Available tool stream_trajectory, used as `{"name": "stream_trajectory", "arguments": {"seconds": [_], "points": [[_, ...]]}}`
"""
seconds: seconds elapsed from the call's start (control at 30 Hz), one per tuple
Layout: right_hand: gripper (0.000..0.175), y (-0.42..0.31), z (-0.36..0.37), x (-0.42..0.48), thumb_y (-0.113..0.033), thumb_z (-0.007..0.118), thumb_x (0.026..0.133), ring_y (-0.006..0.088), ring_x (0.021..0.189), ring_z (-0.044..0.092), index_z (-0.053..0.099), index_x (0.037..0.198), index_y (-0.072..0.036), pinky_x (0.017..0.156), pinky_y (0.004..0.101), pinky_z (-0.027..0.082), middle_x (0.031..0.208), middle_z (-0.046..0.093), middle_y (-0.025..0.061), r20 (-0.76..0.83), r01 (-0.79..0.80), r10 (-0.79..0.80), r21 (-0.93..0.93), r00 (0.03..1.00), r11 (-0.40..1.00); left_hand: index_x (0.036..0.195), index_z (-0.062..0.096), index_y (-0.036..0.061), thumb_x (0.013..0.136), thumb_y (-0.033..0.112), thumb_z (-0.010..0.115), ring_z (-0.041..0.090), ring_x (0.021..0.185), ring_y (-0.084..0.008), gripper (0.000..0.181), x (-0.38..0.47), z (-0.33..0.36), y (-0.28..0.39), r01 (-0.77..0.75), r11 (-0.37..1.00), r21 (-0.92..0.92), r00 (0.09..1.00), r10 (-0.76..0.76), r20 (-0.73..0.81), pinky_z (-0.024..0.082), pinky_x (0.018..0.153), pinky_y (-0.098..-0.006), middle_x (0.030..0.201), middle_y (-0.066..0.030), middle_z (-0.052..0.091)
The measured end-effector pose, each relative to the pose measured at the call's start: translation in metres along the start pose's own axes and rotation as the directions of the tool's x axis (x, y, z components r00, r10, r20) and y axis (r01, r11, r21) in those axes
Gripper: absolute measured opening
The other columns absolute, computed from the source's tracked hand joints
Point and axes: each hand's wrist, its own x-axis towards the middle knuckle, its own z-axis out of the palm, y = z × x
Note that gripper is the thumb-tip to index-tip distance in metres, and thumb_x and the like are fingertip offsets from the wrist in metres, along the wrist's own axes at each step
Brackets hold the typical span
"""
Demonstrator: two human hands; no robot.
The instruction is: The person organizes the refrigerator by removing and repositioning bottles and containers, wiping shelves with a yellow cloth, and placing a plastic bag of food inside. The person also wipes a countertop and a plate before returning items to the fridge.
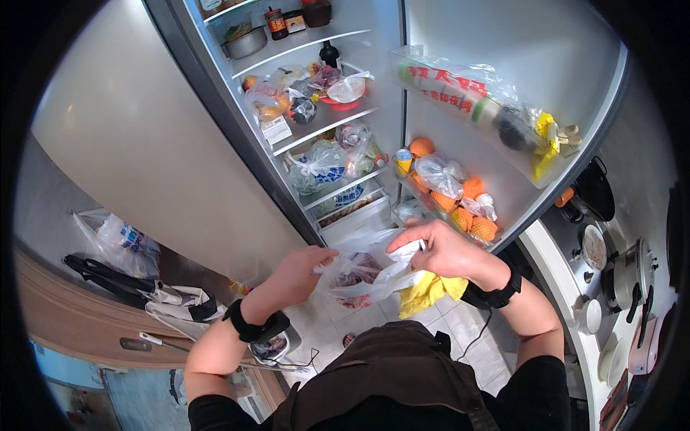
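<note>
Between my hands hangs a translucent plastic bag (350,285) with dark reddish contents that I cannot make out. My left hand (295,276) pinches its rim on the left side. On the other side my right hand (441,249) grips the bag's gathered white edge. A yellow cloth (431,293) dangles beneath that right hand, seemingly held in it too. Before me the refrigerator (356,215) stands with its right door (463,27) swung wide. Its shelves (329,126) carry knotted plastic bags, a red bowl (345,102) and a metal pot (246,42).
Oranges in foam nets (462,218) and a yellow can (403,160) fill the lower door bin. To the right, a counter holds a pressure cooker (633,275) and a black wok (595,188). Bags (121,242) hang at left. A trash bin (275,345) stands below my left forearm.
</note>
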Motion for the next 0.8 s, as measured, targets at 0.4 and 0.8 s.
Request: {"name": "stream_trajectory", "arguments": {"seconds": [0.4,0.8], "points": [[0.046,-0.026,0.023,0.034,0.004,0.058,0.07,0.0141,0.078,0.06,0.058,0.114,-0.007,0.071,0.0268,0.047,0.099,0.061,0.0083,0.104,0.1,-0.099,-0.005,0.99,0.995,0.104,0.053,0.0039,0.096,0.011,0.036,0.042,0.058,-0.0087,0.02,0.018,-0.032,0.056,0.139,0.868,-0.476,0.95,-0.253,-0.184,0.036,0.053,-0.0233,0.069,-0.0016,0.049],[0.03,-0.007,0.069,0.051,-0.039,0.06,0.077,0.0307,0.071,0.063,0.066,0.085,-0.011,0.06,0.041,0.049,0.07,0.062,0.0113,0.216,0.007,0.245,-0.763,0.945,0.646,0.105,0.053,0.0051,0.098,0.015,0.033,0.035,0.056,-0.003,0.024,0.018,-0.023,0.052,0.133,0.751,-0.646,0.946,-0.291,-0.143,0.029,0.048,-0.0181,0.069,0.0017,0.046]]}}
